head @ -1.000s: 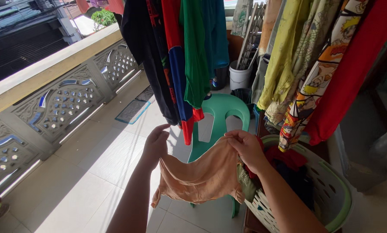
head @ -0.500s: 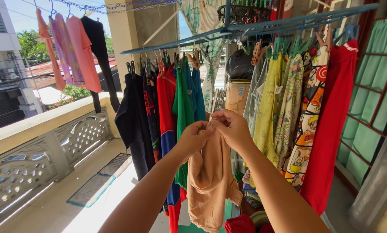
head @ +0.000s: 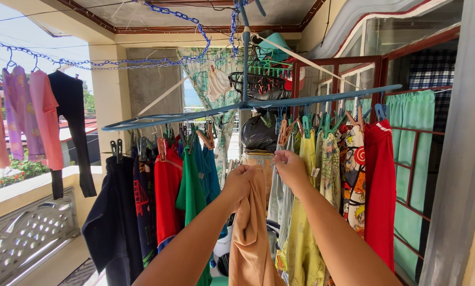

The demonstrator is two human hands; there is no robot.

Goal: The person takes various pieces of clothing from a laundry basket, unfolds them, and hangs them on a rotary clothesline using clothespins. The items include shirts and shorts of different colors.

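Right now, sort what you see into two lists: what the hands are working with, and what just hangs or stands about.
In hand:
left hand, gripping the tan cloth
right hand, raised beside it near the blue drying rack and its clips

Just about:
red garment
yellow garment
green shirt
black bag
pink shirt on the chain line

The way up to the blue rack arm (head: 248,108) is crowded: a red shirt (head: 166,193) and green shirt (head: 191,193) on the left, yellow cloth (head: 301,233) on the right. A narrow gap is left between.
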